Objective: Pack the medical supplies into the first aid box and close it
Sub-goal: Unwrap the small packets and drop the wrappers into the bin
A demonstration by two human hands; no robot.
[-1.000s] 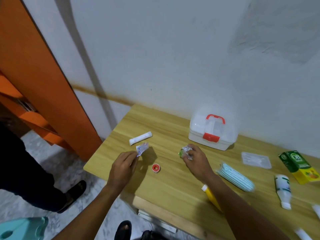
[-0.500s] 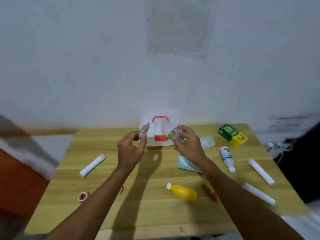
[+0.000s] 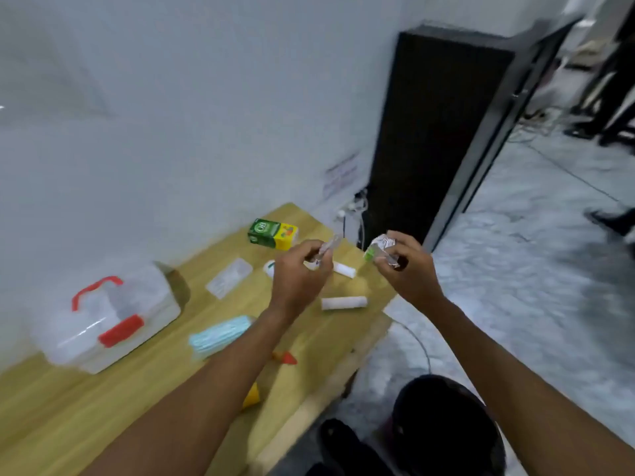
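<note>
First aid box (image 3: 113, 324): clear plastic case with rounded corners, red arched handle on top and a red latch on its front; lid down; it sits on the surface near the wall edge, at the left of the head view, blurred by motion.
Surface (image 3: 86, 417): pale wood-grain top with a lighter banded front edge; its far right corner lies beneath the raised hands.
Left hand (image 3: 299, 273): held above the surface near the right edge, fingers curled and pinching a small flat packet (image 3: 326, 250) of shiny, translucent wrapping.
Right hand (image 3: 405, 269): raised just beyond the right edge, apart from the left, fingers pinching a crumpled foil packet (image 3: 379, 247) of silver with a green end.
Face masks (image 3: 220, 336): soft pleated stack in pale blue, lying just right of the box towards the front edge, partly behind the left forearm.
Clear pouch (image 3: 229, 278): flat rectangular sleeve, glossy, between the box and the carton.
Carton (image 3: 273, 231): small green and yellow cardboard box near the far right corner, by the wall.
Bandage rolls: one white cylinder (image 3: 343, 303) lies close to the right edge; another (image 3: 343, 269) shows between the two hands, nearer the corner.
White bottle (image 3: 269, 267): only its rounded end with a green mark shows behind the left hand.
Yellow bottle (image 3: 252, 395): smooth plastic, mostly hidden by the left forearm, near the front edge.
Red-tipped piece (image 3: 287, 358): small cone shape beside the forearm; what it belongs to cannot be told.
</note>
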